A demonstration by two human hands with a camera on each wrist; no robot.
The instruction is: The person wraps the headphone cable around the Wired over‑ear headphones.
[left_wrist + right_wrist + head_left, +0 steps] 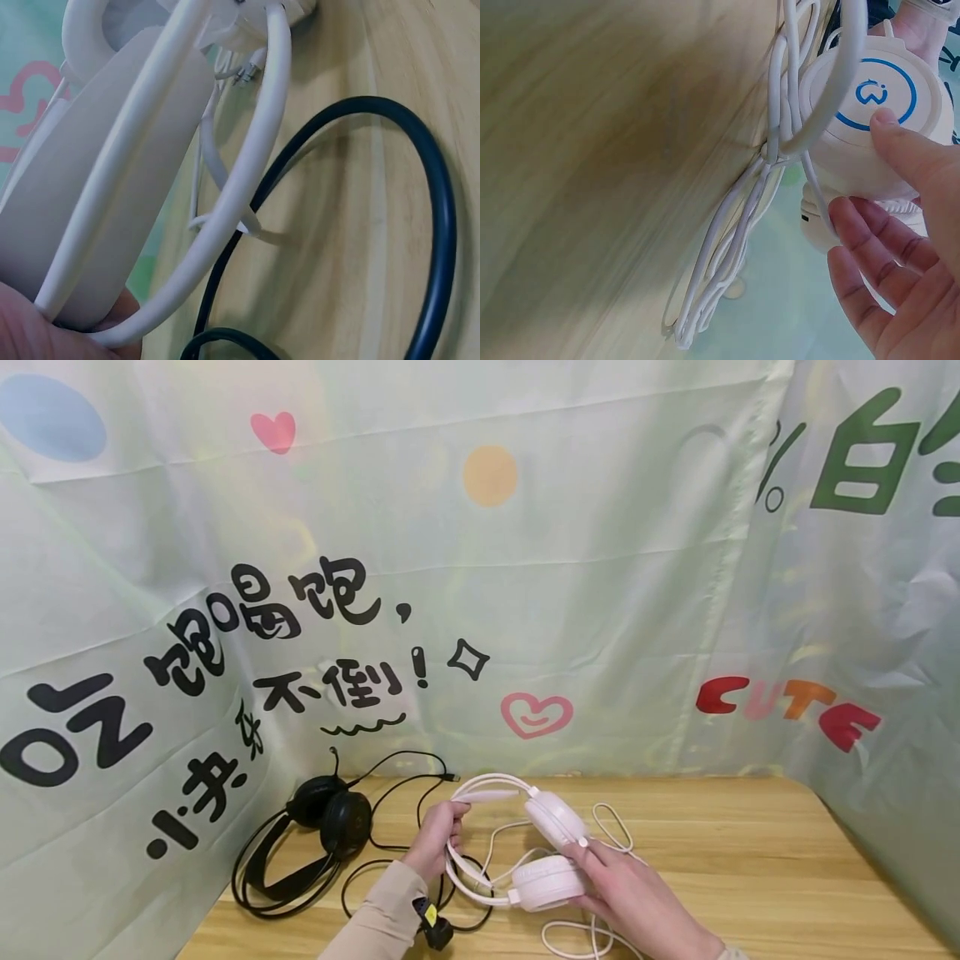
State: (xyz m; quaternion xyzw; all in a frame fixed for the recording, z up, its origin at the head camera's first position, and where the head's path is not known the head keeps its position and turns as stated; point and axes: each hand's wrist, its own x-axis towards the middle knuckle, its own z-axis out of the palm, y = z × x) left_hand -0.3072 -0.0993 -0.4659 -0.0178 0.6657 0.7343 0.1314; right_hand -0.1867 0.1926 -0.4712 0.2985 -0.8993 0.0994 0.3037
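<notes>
White headphones (551, 885) are held in both hands above the wooden table, tilted on their side. My left hand (433, 842) grips the headband at its top, with the thumb and fingers around the band and its wide inner strap (142, 172). At the ear cups is my right hand (633, 889). In the right wrist view its thumb presses the outer face of one ear cup (847, 159), which bears a blue ring and logo; the bent fingers reach around toward the other cup. A bundled white cable (720, 262) hangs down beside the cups.
Black headphones (345, 827) lie at the left of the wooden table (750, 860), their black cable (386, 846) looping behind and under the white pair. A small black piece with a yellow label (431, 917) is beside the left sleeve. Printed cloth (600, 610) encloses the table.
</notes>
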